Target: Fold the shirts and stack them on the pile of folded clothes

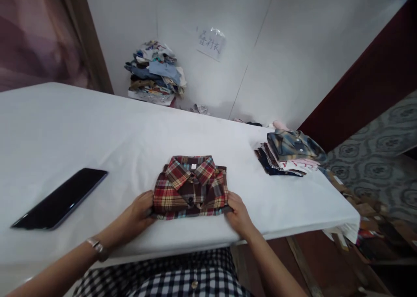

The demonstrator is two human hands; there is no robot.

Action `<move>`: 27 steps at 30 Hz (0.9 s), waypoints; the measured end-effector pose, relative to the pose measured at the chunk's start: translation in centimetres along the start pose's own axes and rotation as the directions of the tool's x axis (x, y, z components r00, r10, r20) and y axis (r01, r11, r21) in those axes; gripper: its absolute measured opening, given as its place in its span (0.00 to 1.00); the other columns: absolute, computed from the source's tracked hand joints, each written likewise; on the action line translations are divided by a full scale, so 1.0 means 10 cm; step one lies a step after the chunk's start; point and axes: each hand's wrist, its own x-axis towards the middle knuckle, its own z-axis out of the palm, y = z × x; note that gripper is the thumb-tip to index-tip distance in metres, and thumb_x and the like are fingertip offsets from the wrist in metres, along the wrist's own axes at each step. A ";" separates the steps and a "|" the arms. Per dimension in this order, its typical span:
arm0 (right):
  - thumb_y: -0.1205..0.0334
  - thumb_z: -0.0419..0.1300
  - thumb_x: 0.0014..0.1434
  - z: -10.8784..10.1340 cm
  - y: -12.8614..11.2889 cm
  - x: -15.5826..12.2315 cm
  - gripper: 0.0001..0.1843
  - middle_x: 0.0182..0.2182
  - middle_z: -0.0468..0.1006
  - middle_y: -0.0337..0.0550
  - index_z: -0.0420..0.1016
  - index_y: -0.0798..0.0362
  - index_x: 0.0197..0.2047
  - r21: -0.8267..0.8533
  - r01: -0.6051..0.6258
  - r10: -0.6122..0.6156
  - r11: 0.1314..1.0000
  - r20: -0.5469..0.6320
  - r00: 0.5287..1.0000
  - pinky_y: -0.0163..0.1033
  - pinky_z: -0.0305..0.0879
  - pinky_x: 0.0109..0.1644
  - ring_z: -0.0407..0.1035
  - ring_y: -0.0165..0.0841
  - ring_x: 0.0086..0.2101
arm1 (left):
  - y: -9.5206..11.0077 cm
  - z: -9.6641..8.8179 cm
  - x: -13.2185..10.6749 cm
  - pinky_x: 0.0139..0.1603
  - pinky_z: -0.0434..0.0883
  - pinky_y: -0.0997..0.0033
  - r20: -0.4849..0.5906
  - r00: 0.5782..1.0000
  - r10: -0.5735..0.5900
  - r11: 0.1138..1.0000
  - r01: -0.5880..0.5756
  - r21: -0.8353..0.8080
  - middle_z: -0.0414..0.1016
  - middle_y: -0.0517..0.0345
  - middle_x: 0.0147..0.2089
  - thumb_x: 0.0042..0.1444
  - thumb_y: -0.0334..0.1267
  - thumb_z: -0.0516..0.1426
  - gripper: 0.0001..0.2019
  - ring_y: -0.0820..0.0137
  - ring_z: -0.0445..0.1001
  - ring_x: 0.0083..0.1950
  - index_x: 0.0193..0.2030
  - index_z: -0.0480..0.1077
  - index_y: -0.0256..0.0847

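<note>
A small red, brown and yellow plaid shirt point(190, 186) lies folded into a neat rectangle, collar away from me, near the front edge of the white table point(97, 127). My left hand point(138, 212) grips its lower left corner, fingers tucked under the fabric. My right hand point(239, 214) holds the lower right corner the same way, thumb on the cloth. A bracelet sits on my left wrist.
A dark phone point(60, 198) lies face up at the left. A stack of folded shirts point(291, 153) sits at the table's right end. A pile of unfolded clothes point(156, 73) rests against the white wall behind. A labelled bag hangs on the wall.
</note>
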 end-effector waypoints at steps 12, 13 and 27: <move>0.54 0.62 0.51 -0.18 -0.13 0.19 0.39 0.47 0.77 0.46 0.57 0.49 0.65 0.505 -0.344 0.416 0.792 -0.034 0.909 0.47 0.63 0.55 0.69 0.39 0.50 | 0.20 -0.05 0.21 0.54 0.71 0.64 -0.206 0.857 -0.473 0.826 0.348 -0.444 0.76 0.53 0.51 0.46 0.60 0.57 0.29 0.58 0.71 0.55 0.48 0.71 0.42; 0.52 0.63 0.51 -0.17 -0.14 0.27 0.40 0.45 0.78 0.46 0.57 0.50 0.65 0.498 -0.347 0.425 0.794 -0.048 0.904 0.47 0.64 0.53 0.71 0.39 0.47 | 0.22 -0.03 0.28 0.52 0.73 0.64 -0.216 0.853 -0.476 0.828 0.352 -0.436 0.77 0.53 0.49 0.45 0.61 0.57 0.29 0.58 0.73 0.53 0.47 0.71 0.41; 0.62 0.57 0.51 0.00 0.14 0.02 0.35 0.40 0.79 0.41 0.59 0.47 0.63 0.123 -0.245 0.260 0.962 -0.123 0.958 0.43 0.69 0.44 0.72 0.37 0.39 | 0.05 0.13 0.14 0.32 0.72 0.66 -0.210 0.888 -0.410 0.902 0.359 -0.240 0.79 0.57 0.34 0.47 0.55 0.58 0.32 0.61 0.77 0.33 0.57 0.62 0.44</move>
